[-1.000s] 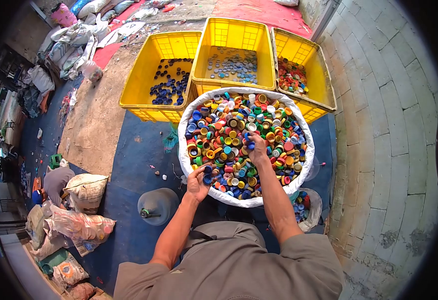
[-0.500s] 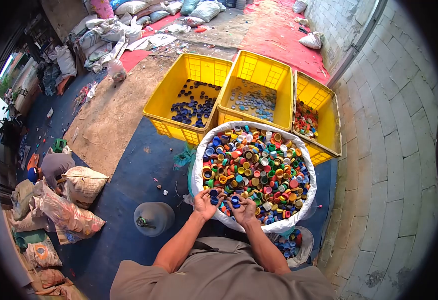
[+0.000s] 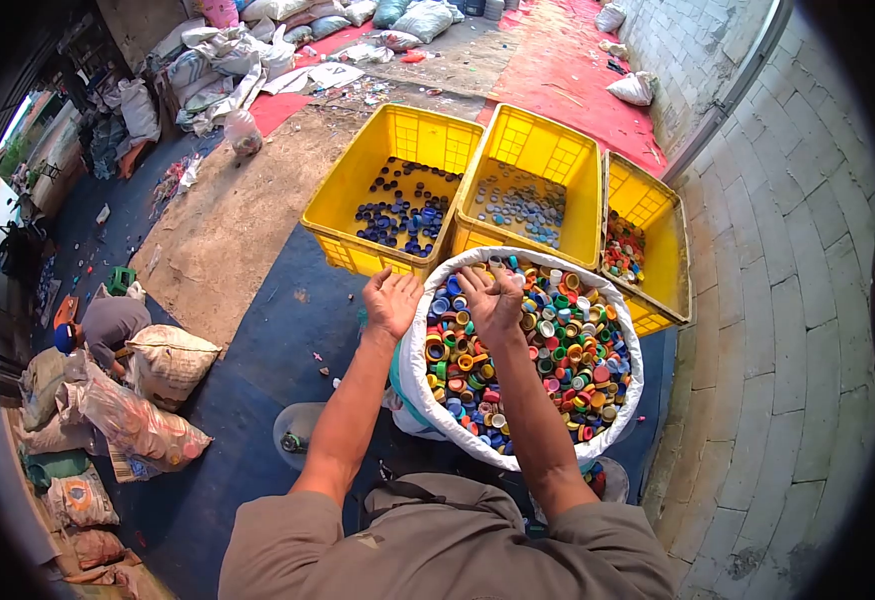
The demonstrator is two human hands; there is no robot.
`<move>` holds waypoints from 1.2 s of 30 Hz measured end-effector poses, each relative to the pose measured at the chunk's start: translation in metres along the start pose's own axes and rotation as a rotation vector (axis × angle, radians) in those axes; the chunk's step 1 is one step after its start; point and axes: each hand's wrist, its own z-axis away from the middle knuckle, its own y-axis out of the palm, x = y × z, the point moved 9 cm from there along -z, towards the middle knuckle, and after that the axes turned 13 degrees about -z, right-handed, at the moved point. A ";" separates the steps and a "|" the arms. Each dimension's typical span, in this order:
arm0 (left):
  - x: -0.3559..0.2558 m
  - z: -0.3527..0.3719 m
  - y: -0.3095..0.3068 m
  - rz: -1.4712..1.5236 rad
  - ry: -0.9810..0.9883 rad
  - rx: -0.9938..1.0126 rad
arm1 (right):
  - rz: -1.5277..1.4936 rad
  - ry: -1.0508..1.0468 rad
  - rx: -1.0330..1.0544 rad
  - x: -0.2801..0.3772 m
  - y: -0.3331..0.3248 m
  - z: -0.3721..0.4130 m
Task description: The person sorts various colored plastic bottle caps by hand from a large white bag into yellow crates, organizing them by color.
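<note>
Caps (image 3: 601, 374): no longer gripping any, holding left hand (image 3: 394, 304) and right hand (image 3: 496, 310) near the left yellow bin (image 3: 343, 250), fingers open.

Both my arms reach forward, elbows slightly bent, with my left hand (image 3: 394, 302) and right hand (image 3: 494, 300) open side by side, apart, fingers pointing away from me.

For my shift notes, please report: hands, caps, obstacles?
Left hand open, beside sack rim. Right hand open, over bottle caps. Leftmost yellow crate unobstructed.
</note>
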 end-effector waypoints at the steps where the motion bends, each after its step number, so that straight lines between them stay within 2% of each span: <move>1: 0.008 0.009 -0.020 -0.049 -0.005 -0.086 | 0.055 -0.017 -0.031 0.003 -0.014 0.013; 3: 0.030 0.032 -0.052 -0.075 -0.030 -0.126 | 0.193 0.010 -0.037 0.010 -0.049 0.040; 4: 0.039 0.044 -0.061 -0.089 -0.045 -0.146 | 0.189 -0.007 -0.153 0.014 -0.069 0.057; 7: 0.066 0.085 -0.088 -0.276 -0.060 -0.267 | 0.366 -0.008 -0.225 0.036 -0.127 0.112; 9: 0.076 0.103 -0.094 -0.436 -0.021 -0.301 | 0.528 -0.054 -0.262 0.059 -0.157 0.148; 10: 0.080 0.110 -0.093 -0.516 0.002 -0.310 | 0.580 -0.109 -0.378 0.074 -0.177 0.168; 14: 0.102 0.130 -0.084 -0.935 0.100 -0.307 | 0.912 -0.219 -0.579 0.121 -0.235 0.232; 16: 0.115 0.134 -0.076 -1.052 0.070 -0.273 | 0.926 -0.245 -0.597 0.132 -0.244 0.246; 20: 0.139 0.134 -0.057 -1.244 0.064 -0.198 | 0.767 -0.270 -0.589 0.143 -0.240 0.257; 25: 0.178 0.120 -0.060 -1.360 0.036 -0.052 | 0.709 -0.336 -0.586 0.161 -0.236 0.264; 28: 0.191 0.109 -0.062 -1.396 0.090 -0.028 | 0.715 -0.334 -0.584 0.168 -0.222 0.275; 34: 0.192 0.083 -0.040 -1.656 0.293 -0.042 | 0.790 -0.383 -0.612 0.186 -0.223 0.306; 36: 0.188 0.077 -0.026 -1.800 0.416 -0.051 | 0.829 -0.402 -0.622 0.192 -0.234 0.314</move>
